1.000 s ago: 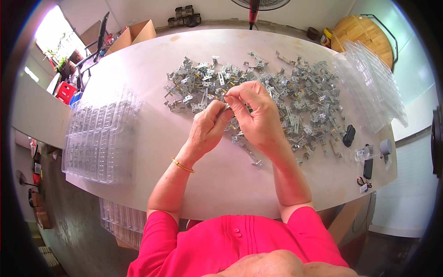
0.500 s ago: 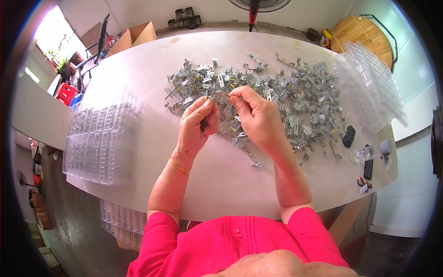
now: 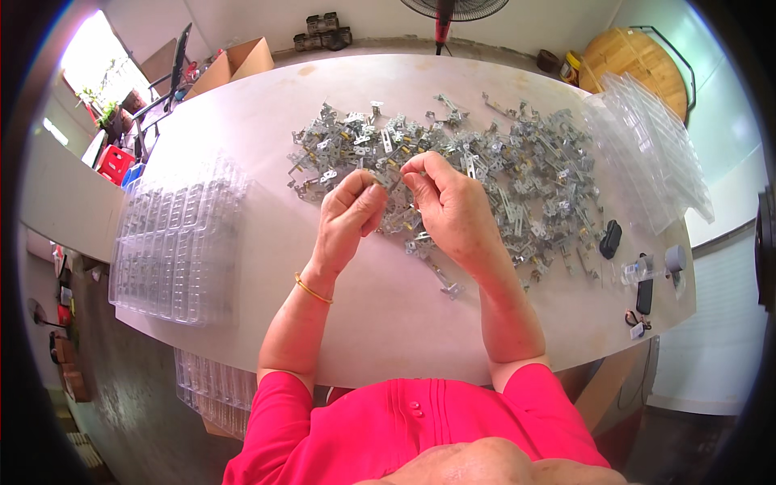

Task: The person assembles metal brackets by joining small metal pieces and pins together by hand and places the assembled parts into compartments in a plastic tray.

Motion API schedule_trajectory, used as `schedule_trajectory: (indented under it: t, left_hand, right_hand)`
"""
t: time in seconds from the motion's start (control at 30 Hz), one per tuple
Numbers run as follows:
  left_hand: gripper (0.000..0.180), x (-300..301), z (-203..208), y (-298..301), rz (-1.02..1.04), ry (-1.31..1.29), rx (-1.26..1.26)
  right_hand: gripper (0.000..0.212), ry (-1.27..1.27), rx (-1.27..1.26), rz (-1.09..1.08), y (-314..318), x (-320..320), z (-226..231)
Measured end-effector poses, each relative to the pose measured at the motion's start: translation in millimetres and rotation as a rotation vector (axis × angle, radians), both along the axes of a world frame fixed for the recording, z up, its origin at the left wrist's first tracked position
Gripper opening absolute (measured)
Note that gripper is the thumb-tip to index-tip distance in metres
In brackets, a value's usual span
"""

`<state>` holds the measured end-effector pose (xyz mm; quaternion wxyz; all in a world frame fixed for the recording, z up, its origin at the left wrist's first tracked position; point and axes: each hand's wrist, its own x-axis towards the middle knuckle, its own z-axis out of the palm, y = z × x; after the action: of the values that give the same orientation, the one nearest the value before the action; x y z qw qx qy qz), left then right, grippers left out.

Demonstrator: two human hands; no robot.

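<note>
Over the near edge of a wide pile of small silvery metal parts, my two hands are raised close together. My left hand is closed, thumb pressed against the curled fingers, with a small metal part at the fingertips. Its exact shape is too small to make out. A short gap away, my right hand is also closed, thumb and forefinger bent toward each other. What those fingertips hold, if anything, blends into the parts behind. Some pieces in the pile have brass-coloured bits.
Clear plastic trays with parts inside are stacked at the left of the pale table. More clear trays lean at the far right. A black case and a grey roll lie at the right edge.
My hands have drawn slightly apart. The left fingers have curled in more and that hand has turned a little; the right thumb and forefinger have shifted slightly.
</note>
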<state>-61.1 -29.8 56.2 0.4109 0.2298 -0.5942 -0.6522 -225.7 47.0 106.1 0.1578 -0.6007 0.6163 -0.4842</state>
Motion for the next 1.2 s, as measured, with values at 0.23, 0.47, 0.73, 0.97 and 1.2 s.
schedule_trajectory:
  t: [0.23, 0.47, 0.73, 0.97, 1.2]
  left_hand:
    - [0.016, -4, -3, 6, 0.076, -0.134, -0.202]
    - [0.013, -6, -1, 9, 0.152, -0.243, -0.509]
    - [0.012, -12, 2, 13, 0.191, -0.319, -0.772]
    - [0.012, -14, -7, 10, 0.393, -0.283, -0.652]
    - [0.021, -12, 5, 8, 0.301, -0.171, -0.674]
  right_hand:
    - [0.017, -0.349, 0.221, 0.194, 0, -11, 3]
    - [0.018, -0.466, 0.254, 0.306, -3, -16, 0]
    - [0.012, -0.294, -0.133, 0.169, -13, -12, -18]
    - [0.01, -0.418, 0.207, 0.235, -9, -12, -8]
    - [0.01, -0.44, 0.12, 0.174, -8, -14, -3]
